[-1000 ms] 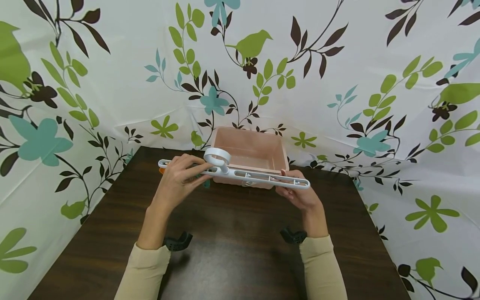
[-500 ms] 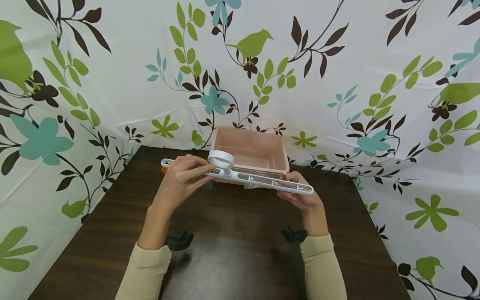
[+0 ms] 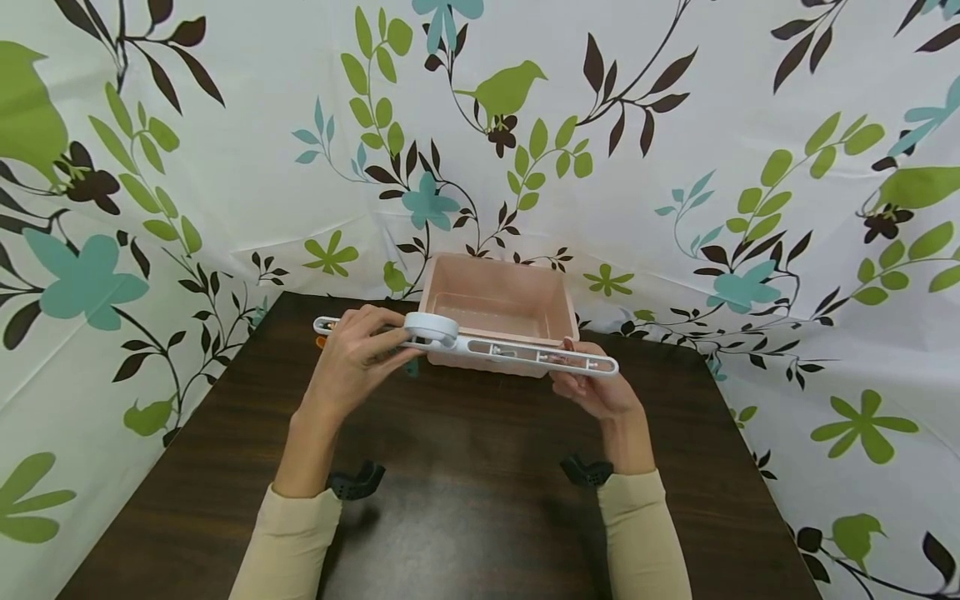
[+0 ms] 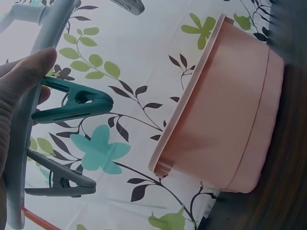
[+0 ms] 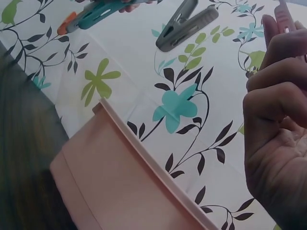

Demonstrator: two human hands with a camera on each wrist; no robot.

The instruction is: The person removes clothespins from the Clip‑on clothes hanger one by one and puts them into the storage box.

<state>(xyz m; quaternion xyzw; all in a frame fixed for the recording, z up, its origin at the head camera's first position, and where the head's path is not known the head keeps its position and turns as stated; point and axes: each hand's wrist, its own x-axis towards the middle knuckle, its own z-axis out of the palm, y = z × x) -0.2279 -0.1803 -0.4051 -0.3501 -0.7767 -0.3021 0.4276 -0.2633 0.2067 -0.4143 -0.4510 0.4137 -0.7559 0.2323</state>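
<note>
A white clip hanger (image 3: 491, 349) is held level above the table in the head view, its ring-shaped hook (image 3: 431, 327) facing up. The left hand (image 3: 354, 360) grips its bar left of the ring, thumb across the bar in the left wrist view. From the bar hang a teal clothespin (image 4: 79, 101), a grey clothespin (image 4: 60, 177) and an orange one (image 4: 38, 219). At the bar's right end is the right hand (image 3: 596, 387), its curled fingers around a pink clothespin (image 5: 285, 18). Another grey clothespin (image 5: 186, 28) hangs between the hands.
A pink plastic bin (image 3: 498, 292) stands at the back of the dark wooden table (image 3: 472, 467), partly behind the hanger. Behind it hangs a white cloth (image 3: 480, 167) printed with leaves and birds. Black wrist mounts (image 3: 356, 482) sit at both sleeves.
The hanger dipped slightly right, then came back left and up. Its ring has tipped and now appears nearly edge-on. Both hands keep their hold.
</note>
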